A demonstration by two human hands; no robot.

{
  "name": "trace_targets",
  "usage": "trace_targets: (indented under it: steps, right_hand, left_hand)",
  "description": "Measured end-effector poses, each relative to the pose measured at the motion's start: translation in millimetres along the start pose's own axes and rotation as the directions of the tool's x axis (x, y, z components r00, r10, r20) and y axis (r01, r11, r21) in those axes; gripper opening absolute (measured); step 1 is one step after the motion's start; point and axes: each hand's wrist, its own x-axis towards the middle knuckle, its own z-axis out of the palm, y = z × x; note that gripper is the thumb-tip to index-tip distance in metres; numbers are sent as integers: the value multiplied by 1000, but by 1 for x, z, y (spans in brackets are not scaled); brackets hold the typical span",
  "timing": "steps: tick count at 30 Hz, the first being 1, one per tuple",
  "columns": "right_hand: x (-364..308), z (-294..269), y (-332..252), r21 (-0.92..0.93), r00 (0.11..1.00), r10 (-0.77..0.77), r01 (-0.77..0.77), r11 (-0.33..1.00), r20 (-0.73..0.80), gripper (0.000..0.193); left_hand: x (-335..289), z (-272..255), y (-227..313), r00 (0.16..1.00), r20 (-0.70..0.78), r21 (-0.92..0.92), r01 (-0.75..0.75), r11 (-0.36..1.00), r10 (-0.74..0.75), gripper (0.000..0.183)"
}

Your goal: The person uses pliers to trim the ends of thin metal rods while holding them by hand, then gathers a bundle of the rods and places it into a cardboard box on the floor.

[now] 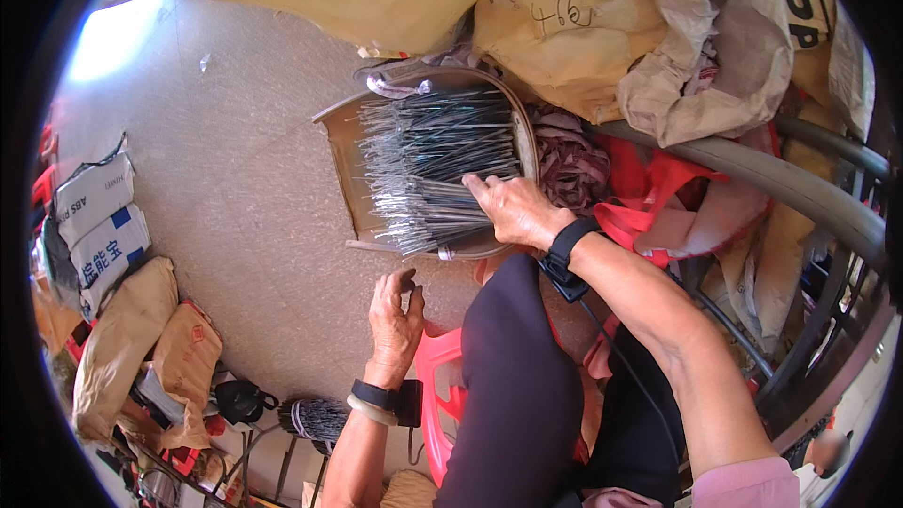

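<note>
Many thin metal rods (437, 132) lie side by side in a shallow tan tray (340, 155) with a rounded right end. A paler, silvery layer is at the near side, and darker ones are behind it. My right hand (527, 212) reaches in from the right, its fingers closed over the right-hand ends of the near rods; the fingertips are partly hidden. My left hand (395, 318) is raised below the tray, apart from it. Its fingers are bent with a gap to the thumb, and nothing shows between them.
Stuffed yellowish sacks (564, 28) crowd the far side. A curved grey tube (781, 165) and red fabric (649, 202) are at right. A pink plastic stool (437, 376) is by my leg. Packages and paper bags (132, 348) line the left; a dark rod bundle (315, 419) is at lower left.
</note>
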Motion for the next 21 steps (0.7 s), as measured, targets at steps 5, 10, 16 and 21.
trace_targets:
  steps: [5, 10, 16, 21]
  right_hand:
    - [29, -13, 14, -47, 991, -4, -2, 999, -131, 59]
    - [67, -36, 36, -144, 973, -8, -26, 989, -232, 55]
    - [93, -21, 55, -345, 969, -57, -31, 938, -242, 36]
    - [108, -11, 54, -309, 967, 51, -130, 942, -251, 27]
  left_hand:
    - [40, -2, 24, 979, -69, 175, -176, 969, 190, 33]
    - [88, 3, 32, 938, -22, 358, -316, 879, 346, 49]
    - [155, 17, 42, 896, 84, 494, -417, 763, 435, 75]
    - [205, 38, 29, 917, 175, 601, -387, 699, 357, 80]
